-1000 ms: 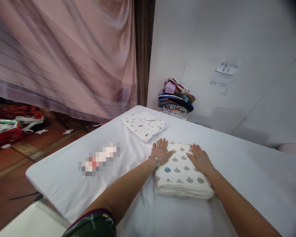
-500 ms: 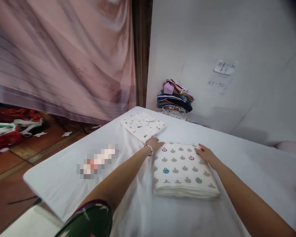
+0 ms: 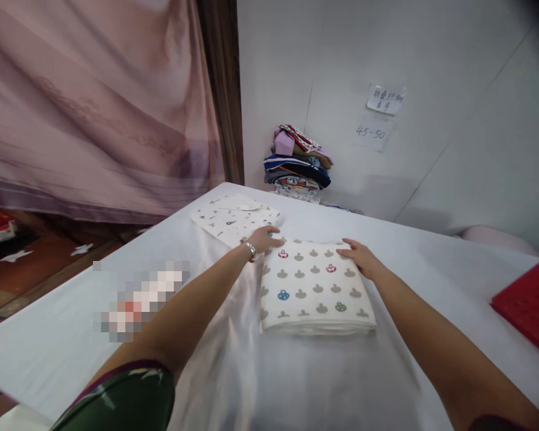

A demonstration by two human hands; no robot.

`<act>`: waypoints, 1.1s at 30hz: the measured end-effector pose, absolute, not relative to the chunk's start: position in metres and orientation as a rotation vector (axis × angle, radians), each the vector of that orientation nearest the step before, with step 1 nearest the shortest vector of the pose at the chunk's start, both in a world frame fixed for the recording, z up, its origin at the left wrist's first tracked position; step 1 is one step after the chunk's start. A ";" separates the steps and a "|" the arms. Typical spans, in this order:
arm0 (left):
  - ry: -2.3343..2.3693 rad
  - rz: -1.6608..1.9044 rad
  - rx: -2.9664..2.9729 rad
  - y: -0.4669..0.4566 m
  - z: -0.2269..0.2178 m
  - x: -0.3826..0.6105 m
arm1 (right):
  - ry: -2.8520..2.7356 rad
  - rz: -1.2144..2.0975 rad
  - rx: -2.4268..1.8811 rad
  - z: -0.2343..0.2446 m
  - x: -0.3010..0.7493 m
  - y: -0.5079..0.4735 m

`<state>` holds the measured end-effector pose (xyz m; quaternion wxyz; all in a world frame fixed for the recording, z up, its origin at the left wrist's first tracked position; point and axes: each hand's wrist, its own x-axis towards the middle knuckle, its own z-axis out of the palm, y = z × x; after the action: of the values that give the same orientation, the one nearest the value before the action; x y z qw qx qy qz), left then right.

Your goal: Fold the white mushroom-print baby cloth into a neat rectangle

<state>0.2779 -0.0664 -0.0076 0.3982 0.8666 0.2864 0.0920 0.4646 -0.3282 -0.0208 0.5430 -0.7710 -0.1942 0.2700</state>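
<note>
A thick folded white cloth point(image 3: 312, 290), printed with grey, red, blue and green mushroom-like shapes, lies flat on the white-covered table point(image 3: 323, 383). My left hand point(image 3: 264, 240), with a bracelet at the wrist, grips its far left corner, thumb on top. At the far right corner my right hand point(image 3: 358, 254) has its thumb over the cloth and its fingers at the edge. What lies under the fingers is hidden. Just beyond my left hand is another folded white cloth point(image 3: 233, 218) with small dark prints.
A stack of folded clothes point(image 3: 299, 164) stands by the wall past the table's far edge. A red plastic basket point(image 3: 530, 302) is at the right. A blurred-out item point(image 3: 139, 302) lies left of my forearm. A pink curtain point(image 3: 94, 108) hangs at the left; paper notes point(image 3: 379, 114) are on the wall.
The view has turned right and slightly down, so more of the red basket shows. Both hands stay at the far corners of the mushroom-print cloth.
</note>
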 end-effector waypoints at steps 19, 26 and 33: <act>0.368 0.269 2.826 -0.130 -0.045 0.258 | -1.355 0.100 -2.572 -0.037 0.420 -0.344; 0.382 0.146 2.886 -0.144 -0.040 0.246 | -1.287 0.250 -2.485 -0.042 0.417 -0.343; 0.399 0.070 2.852 -0.140 -0.026 0.248 | -0.795 0.271 -1.947 -0.042 0.422 -0.377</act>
<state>0.2477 -0.1404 -0.0258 0.1304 0.9816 0.1373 0.0241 0.4219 -0.3773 -0.0420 0.4888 -0.8009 -0.3273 0.1117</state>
